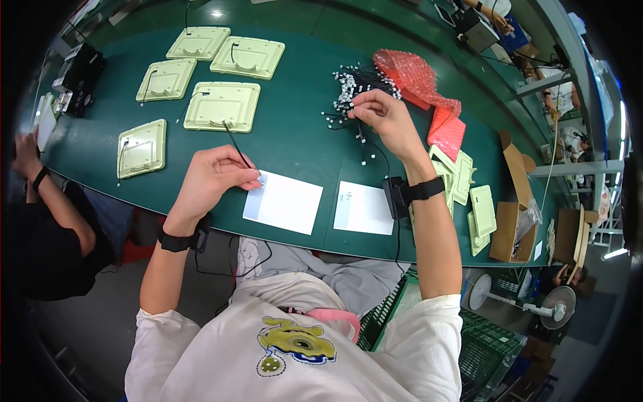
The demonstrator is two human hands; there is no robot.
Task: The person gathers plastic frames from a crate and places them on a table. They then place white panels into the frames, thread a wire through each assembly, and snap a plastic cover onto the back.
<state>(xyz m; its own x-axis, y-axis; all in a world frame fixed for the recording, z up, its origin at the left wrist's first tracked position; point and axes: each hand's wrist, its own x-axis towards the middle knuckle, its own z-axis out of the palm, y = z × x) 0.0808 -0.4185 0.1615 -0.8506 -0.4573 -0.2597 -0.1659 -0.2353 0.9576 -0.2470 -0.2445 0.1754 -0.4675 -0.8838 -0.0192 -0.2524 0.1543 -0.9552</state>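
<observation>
My left hand (pixel 216 178) is closed, pinching a short black cable (pixel 234 143) that sticks up from the fingertips toward a pale green plastic panel (pixel 224 107). At the near edge of a heap of black cables with white connectors (pixel 358 84), my right hand (pixel 388 120) is closed in a pinch. A white cable end shows at its fingertips, and thin black cables hang below it; the fingers partly hide what they hold. Below the hands lie two white paper sheets, a left sheet (pixel 284 204) and a right sheet (pixel 364 209).
More pale panels, such as one panel (pixel 248 57), lie at the left, some with black cables on them. Red bubble wrap (pixel 418 74) lies beside the heap. Stacked pale parts (pixel 482 211) and an open cardboard box (pixel 512 231) stand at the right. Another person's arm (pixel 63 201) is at far left.
</observation>
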